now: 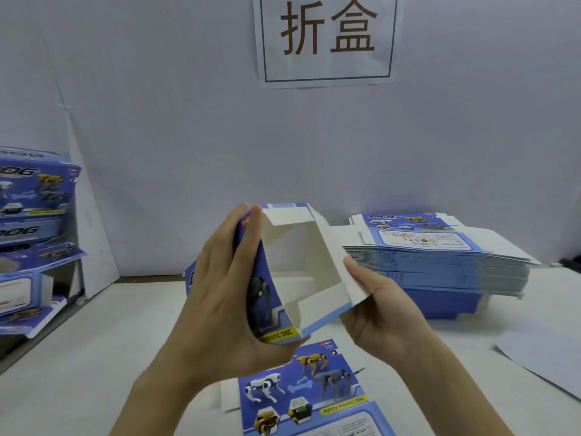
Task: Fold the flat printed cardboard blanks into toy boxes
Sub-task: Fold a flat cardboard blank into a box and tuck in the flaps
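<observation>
The left hand [226,297] grips the printed side and the right hand [380,313] pinches the white wall of the half-open box [327,256] above the table [94,357], so uneven pressure may crease a panel.

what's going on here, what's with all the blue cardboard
A person is folding a toy box. The left hand grips its printed side while the right hand pinches its white side flap. One flat blank lies on the table below it, a stack of blanks sits at the right, and finished boxes are piled at the left.
</observation>
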`<state>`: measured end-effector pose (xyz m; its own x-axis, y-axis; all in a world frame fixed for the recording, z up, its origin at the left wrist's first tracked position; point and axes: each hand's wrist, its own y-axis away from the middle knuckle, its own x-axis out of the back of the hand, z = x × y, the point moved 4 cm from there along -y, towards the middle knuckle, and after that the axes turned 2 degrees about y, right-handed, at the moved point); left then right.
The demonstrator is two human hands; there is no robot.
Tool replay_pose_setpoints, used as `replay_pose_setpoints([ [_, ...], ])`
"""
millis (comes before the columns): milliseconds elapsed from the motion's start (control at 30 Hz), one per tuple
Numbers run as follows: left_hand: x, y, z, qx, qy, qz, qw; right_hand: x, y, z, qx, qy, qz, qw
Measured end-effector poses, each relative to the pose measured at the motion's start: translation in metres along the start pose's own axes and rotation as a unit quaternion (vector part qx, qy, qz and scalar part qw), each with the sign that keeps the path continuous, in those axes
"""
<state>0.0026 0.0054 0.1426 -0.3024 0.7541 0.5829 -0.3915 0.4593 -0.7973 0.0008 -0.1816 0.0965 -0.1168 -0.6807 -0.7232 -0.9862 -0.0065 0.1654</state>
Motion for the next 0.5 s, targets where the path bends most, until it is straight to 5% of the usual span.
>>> replay_pose_setpoints([
  [233,-0.005,0.0,-0.001,0.045,-0.015,-0.021,0.999,0.006,0.01,-0.027,0.304,0.176,0.094,0.931],
  [500,-0.001,-0.001,0.006,0.044,-0.013,0.002,0.999,-0.002,0.022,-0.031,0.437,0.247,0.083,0.861],
])
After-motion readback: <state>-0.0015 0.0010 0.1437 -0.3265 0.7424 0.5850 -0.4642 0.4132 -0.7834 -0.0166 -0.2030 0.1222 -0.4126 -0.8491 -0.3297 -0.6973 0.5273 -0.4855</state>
